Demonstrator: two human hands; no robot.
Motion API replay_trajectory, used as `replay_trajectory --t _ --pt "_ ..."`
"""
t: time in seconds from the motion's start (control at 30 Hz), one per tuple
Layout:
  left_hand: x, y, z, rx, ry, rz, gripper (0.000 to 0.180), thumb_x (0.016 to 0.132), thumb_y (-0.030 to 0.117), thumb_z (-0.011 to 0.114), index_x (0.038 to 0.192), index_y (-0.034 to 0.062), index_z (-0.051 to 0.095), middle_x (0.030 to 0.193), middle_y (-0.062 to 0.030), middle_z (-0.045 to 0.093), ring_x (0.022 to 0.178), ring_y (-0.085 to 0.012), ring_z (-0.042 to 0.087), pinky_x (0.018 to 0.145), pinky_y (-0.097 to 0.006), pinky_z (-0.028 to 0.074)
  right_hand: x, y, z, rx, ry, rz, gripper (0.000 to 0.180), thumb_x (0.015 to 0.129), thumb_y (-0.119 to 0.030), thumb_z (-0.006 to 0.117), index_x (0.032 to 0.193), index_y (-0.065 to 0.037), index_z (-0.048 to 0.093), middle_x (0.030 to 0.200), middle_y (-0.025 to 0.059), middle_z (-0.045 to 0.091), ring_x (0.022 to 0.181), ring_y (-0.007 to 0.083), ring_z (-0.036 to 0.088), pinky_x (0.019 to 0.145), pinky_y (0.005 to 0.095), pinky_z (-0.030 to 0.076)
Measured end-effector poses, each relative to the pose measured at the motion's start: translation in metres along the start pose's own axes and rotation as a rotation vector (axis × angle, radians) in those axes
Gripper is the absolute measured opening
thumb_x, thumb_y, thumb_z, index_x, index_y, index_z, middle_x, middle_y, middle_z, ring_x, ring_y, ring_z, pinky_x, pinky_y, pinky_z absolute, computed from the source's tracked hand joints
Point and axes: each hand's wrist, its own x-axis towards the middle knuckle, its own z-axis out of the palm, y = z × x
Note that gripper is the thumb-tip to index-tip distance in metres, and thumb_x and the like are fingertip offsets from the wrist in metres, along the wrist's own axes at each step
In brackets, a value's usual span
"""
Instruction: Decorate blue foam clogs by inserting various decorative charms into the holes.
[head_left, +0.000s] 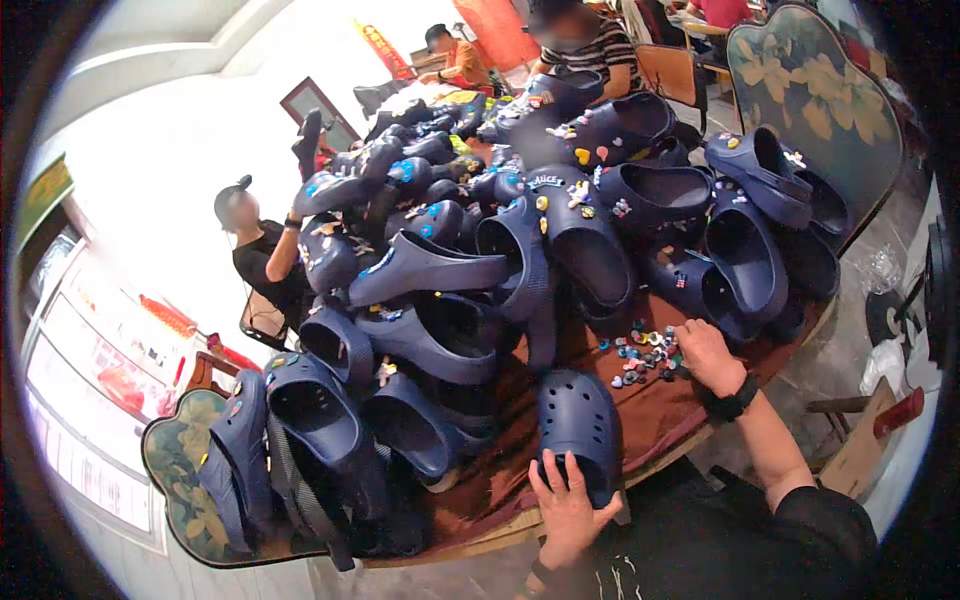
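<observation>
Close to the table's front edge, a navy clog [577, 408] with bare holes in its upper stands with its toe pointing away from me. My left hand [566, 503] grips it at the heel end, fingers over the opening and thumb along the right side. Just right of the toe lies a loose heap of small coloured shoe charms [645, 357]. At the heap's right edge, my right hand [710, 357] has its fingers drawn together and pointing down; whatever is between the fingertips is hidden.
Navy clogs [590, 260], many with charms, pile high across the brown tablecloth [510, 480]. More clogs [315, 410] lean at the left edge. Patterned chair backs [815, 100] rise at the sides. One person [265, 250] holds a clog at left; others sit at the far end.
</observation>
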Motion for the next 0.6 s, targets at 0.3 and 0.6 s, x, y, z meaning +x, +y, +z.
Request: replay_trajectory --t 0.3,0.6 --pt "0.012 -0.008 -0.003 -0.064 0.039 -0.024 0.12 0.065 0.042 0.084 0.149 -0.0049 0.012 0.155 -0.0338 0.006 0.141 -0.0524 0.013 0.115 -0.058 0.019 0.009 -0.051 -0.027 0.464 0.191 -0.05 0.021 0.085 -0.002 0.061 0.105 -0.001 0.065 0.096 0.0162 0.063 0.092 0.0347 0.061 0.08 0.0417 0.049" --pt "0.014 -0.009 0.0 -0.096 0.042 -0.087 0.131 0.062 0.041 0.087 0.151 -0.0018 0.001 0.153 -0.0342 0.005 0.139 -0.0535 0.017 0.113 -0.059 0.024 -0.021 -0.14 0.006 0.773 0.232 -0.17 0.023 0.083 -0.003 0.07 0.106 -0.006 0.067 0.099 0.0114 0.064 0.09 0.0297 0.064 0.076 0.0361 0.054"
